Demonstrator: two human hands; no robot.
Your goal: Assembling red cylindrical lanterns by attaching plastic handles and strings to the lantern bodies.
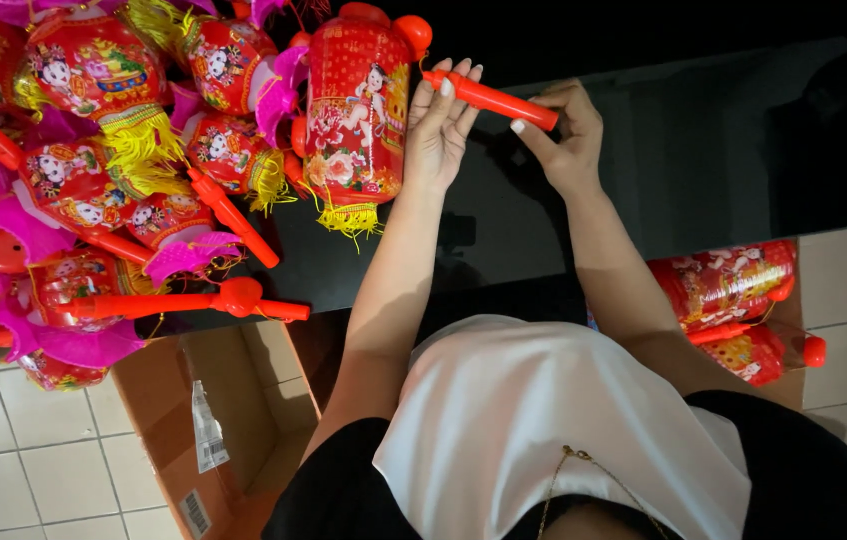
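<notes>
A heap of red paper lanterns (93,150) with yellow tassels and magenta fringes covers the left of the dark table (703,150), above an open cardboard box (213,420) on the tiled floor. Just right of the heap, the left hand (438,125) holds an upright red lantern (355,110) with its fingers closed round one end of the orange-red handle stick (493,98). The right hand (565,135) pinches the stick's other end, and more wrapped lanterns (733,290) lie at the far right.
</notes>
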